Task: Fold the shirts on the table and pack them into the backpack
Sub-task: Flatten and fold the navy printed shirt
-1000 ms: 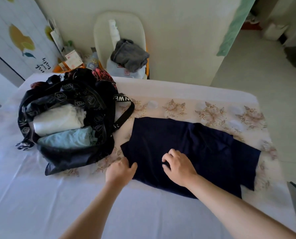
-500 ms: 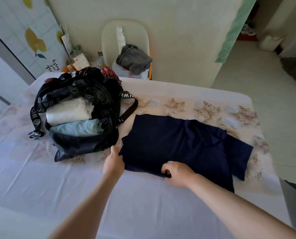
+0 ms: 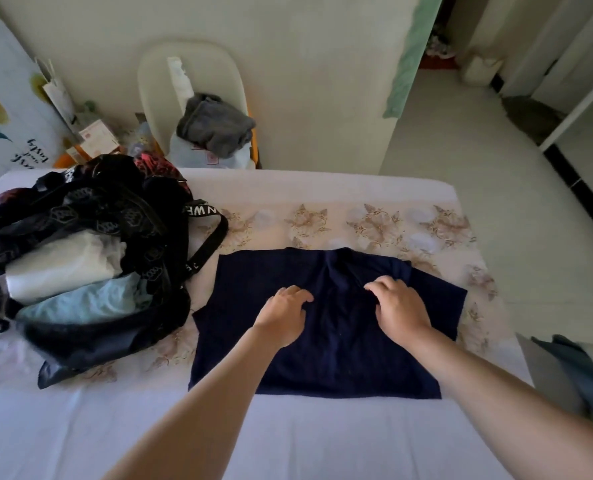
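Note:
A navy shirt (image 3: 340, 358) lies partly folded on the table (image 3: 288, 438), to the right of the backpack. My left hand (image 3: 283, 315) and my right hand (image 3: 397, 306) sit side by side on its middle, fingers curled into the fabric. By my right fingertips the cloth is bunched into a ridge. The black patterned backpack (image 3: 91, 334) lies open at the left. It holds a folded white shirt (image 3: 63, 265) and a folded light blue shirt (image 3: 80, 303).
A strap of the backpack (image 3: 205, 251) reaches toward the shirt's far left corner. Behind the table stands a chair (image 3: 191, 98) with grey clothing (image 3: 215, 126) on it. Boxes and bottles (image 3: 94, 140) crowd the far left corner. Dark fabric (image 3: 582, 372) lies at the right edge.
Both hands left the shirt's near edge and moved away from me onto its middle. The shirt now lies squarer, with a straight near edge.

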`<state>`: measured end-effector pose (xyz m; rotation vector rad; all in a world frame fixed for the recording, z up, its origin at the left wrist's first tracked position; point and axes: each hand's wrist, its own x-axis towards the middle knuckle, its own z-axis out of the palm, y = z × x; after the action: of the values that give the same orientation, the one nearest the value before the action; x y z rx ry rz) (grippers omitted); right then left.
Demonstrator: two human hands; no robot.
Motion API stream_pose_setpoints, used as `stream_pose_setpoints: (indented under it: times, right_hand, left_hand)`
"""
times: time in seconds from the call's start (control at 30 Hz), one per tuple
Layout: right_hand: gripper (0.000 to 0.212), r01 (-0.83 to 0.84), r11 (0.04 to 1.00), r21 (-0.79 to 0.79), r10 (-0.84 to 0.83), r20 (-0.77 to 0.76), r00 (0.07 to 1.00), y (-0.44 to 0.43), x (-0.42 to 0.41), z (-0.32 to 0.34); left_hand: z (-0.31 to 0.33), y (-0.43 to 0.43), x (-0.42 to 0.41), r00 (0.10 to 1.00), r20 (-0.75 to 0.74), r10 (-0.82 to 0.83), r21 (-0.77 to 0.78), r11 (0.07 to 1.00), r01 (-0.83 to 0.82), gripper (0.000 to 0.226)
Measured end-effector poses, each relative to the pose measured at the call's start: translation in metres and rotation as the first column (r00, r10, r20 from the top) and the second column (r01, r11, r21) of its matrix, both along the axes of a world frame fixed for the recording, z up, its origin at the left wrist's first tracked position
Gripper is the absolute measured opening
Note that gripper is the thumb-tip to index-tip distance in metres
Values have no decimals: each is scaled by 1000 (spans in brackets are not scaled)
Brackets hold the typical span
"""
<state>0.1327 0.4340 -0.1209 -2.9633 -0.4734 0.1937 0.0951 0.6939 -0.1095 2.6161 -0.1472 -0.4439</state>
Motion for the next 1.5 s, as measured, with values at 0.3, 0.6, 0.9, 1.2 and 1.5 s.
stream_pose_setpoints:
  times: [0.3, 0.6, 0.9, 1.2, 1.5]
  right_hand:
    - [10, 130, 986, 107, -137, 58, 989, -27, 57, -24]
    - [37, -270, 963, -16, 269, -42, 962, -49, 62, -25]
    - [19, 451, 838, 308, -431, -134, 892, -37, 92, -18]
    - [40, -69, 997, 44, 58, 214, 975, -30, 43, -30]
    - [63, 192, 977, 97, -184, -91, 979, -94, 9, -37]
  left_hand:
    - [-24, -12, 75, 985, 147, -89, 156, 986, 66, 57]
    - [-44, 6, 125, 964, 265, -36, 232, 972, -28, 25]
    - [-41, 25, 131, 933, 339, 118, 66, 987, -148, 31]
    - [-38, -51, 82, 936, 226, -268, 244, 946, 212, 51]
    - [-34, -98, 84, 930, 7, -367, 368, 866, 339, 68]
